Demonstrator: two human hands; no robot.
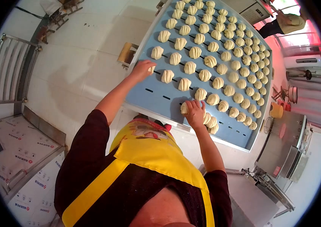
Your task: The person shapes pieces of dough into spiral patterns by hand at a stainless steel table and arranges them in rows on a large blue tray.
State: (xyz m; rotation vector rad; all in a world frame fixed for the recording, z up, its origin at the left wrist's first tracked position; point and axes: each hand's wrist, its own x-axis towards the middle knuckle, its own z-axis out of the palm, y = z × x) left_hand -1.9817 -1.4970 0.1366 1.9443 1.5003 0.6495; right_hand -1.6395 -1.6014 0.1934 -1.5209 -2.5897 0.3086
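A wide blue tray [139,94] with a pale rim and dark slots holds rows of shaped dough buns [184,84], each with a ridged, twisted-looking top. At the tray's left edge, my left hand [143,70] is closed on a dough bun [151,69], of which only a small part shows beyond the fingertips. Near the front edge, my right hand [195,113] grips another dough bun [184,108] between thumb and fingers. Just right of that hand, a few buns [212,122] sit close together, some partly hidden by it.
Against my body hangs a yellow apron [156,151]. A wooden stool [125,53] stands left of the tray, and a metal rack [11,70] leans at the far left. Beyond the tray are another person [287,23], a yellow bucket [276,110] and a steel counter [281,140].
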